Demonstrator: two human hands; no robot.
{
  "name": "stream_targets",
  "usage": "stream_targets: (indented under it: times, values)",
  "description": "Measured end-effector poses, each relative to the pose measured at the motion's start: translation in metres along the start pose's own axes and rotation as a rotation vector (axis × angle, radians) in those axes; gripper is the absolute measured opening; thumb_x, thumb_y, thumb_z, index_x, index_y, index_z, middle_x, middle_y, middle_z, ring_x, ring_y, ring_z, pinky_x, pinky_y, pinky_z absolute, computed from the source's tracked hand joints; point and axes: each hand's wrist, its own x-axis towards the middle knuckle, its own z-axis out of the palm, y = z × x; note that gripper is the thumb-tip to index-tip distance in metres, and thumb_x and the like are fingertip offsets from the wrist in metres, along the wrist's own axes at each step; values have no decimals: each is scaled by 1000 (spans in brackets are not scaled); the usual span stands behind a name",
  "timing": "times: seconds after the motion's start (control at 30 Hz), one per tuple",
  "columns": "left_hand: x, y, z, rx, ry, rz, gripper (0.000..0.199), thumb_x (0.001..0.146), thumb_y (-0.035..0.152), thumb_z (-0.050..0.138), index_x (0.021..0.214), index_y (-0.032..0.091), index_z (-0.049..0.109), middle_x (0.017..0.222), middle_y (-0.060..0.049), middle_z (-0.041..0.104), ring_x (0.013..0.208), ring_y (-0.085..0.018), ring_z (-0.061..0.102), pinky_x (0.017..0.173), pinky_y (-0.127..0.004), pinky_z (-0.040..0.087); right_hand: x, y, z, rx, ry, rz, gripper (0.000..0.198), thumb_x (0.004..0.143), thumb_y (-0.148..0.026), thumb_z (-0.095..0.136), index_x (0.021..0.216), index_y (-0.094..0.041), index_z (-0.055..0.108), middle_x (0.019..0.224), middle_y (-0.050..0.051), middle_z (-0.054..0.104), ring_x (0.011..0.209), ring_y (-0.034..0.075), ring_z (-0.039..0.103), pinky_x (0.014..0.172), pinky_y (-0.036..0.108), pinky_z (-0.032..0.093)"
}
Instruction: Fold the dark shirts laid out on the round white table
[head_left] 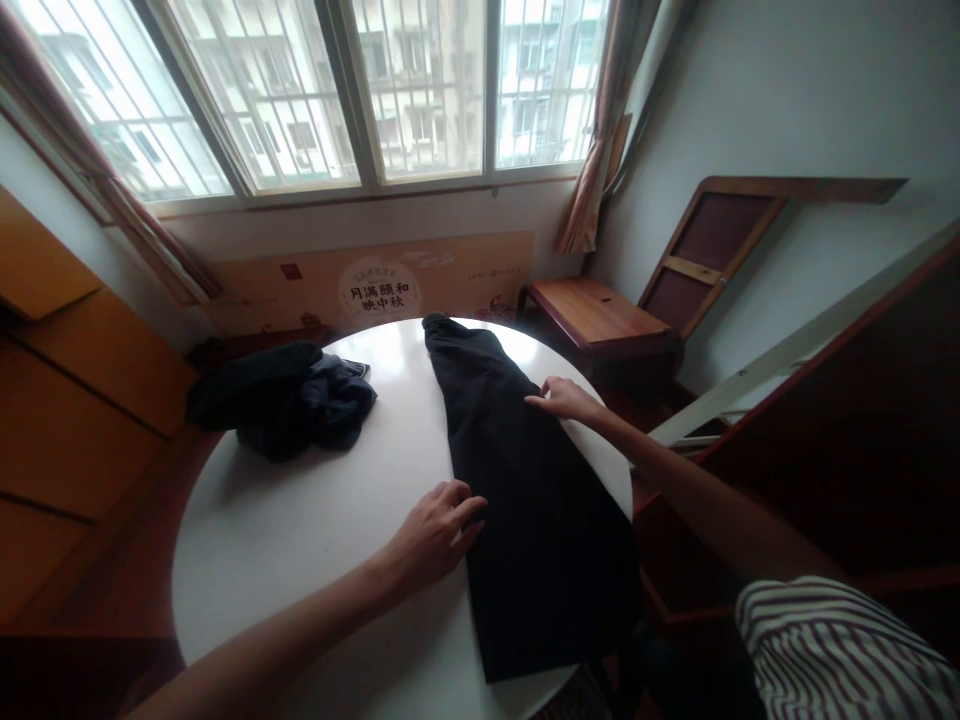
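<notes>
The left hand [437, 530], fingers loosely spread, and right hand [564, 398], pinching or not cannot be told, touch a smooth, tapering black cloth garment [536, 510].

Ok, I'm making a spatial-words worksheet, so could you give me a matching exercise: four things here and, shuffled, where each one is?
Things
1. long flat black fabric garment
2. crumpled bundle of dark cloth
3. person's bare left hand
4. person's bare right hand

Places
A. at the flat garment's right edge
B. at the left side of the round white table
C. laid out over the table's right part
D. at the flat garment's left edge

Pairs: 1-C, 2-B, 3-D, 4-A
</notes>
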Motion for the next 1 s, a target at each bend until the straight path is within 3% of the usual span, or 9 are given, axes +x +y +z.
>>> stream_targets:
  times: [0.13,0.27,0.47,0.57,0.67,0.87,1.0]
  values:
    - [1,3,1,-6,-5,58,24,96,21,54,119,21,60,112,-9,58,99,-21,58,87,-37,56,4,1,2,14,-35,-18,33,91,-40,62,75,-12,70,76,10,71,73,20,66,62,24,43]
    - [-2,3,-4,-19,-30,106,23,96,18,51,118,20,60,111,-10,60,98,-20,58,86,-36,57,5,6,-2,38,13,-42,30,95,-33,53,81,-12,70,83,9,72,75,17,65,61,23,42]
    - [-11,-16,-19,157,-186,296,56,84,-2,47,136,19,52,132,-13,57,113,-23,57,96,-38,54,-13,20,-5,29,75,-78,20,91,-30,61,96,-13,69,86,10,72,78,19,66,69,24,45]
    - [-10,-27,-26,258,-168,399,48,93,3,46,136,23,54,135,-12,58,111,-24,59,92,-39,53,-29,24,-1,69,55,-107,32,93,-44,59,95,-13,68,84,10,72,76,19,66,68,25,45]
    - [-2,-28,-30,241,-156,509,40,99,9,46,133,26,57,130,-10,62,102,-20,61,86,-35,52,-38,20,4,75,10,-29,40,92,-51,58,92,-12,69,83,12,72,75,20,67,65,25,45]
    - [8,-16,-24,147,-228,501,23,100,18,49,115,24,66,105,-9,67,89,-16,62,79,-28,51,-37,9,7,-77,57,-117,25,94,-31,54,78,-17,67,83,9,72,79,20,66,68,25,41]
    - [4,-13,-20,152,-223,530,23,100,17,48,115,23,65,104,-9,67,88,-16,61,78,-29,50,-46,16,1,-57,105,-110,24,96,-30,49,85,-16,65,82,10,70,77,20,65,68,26,42]
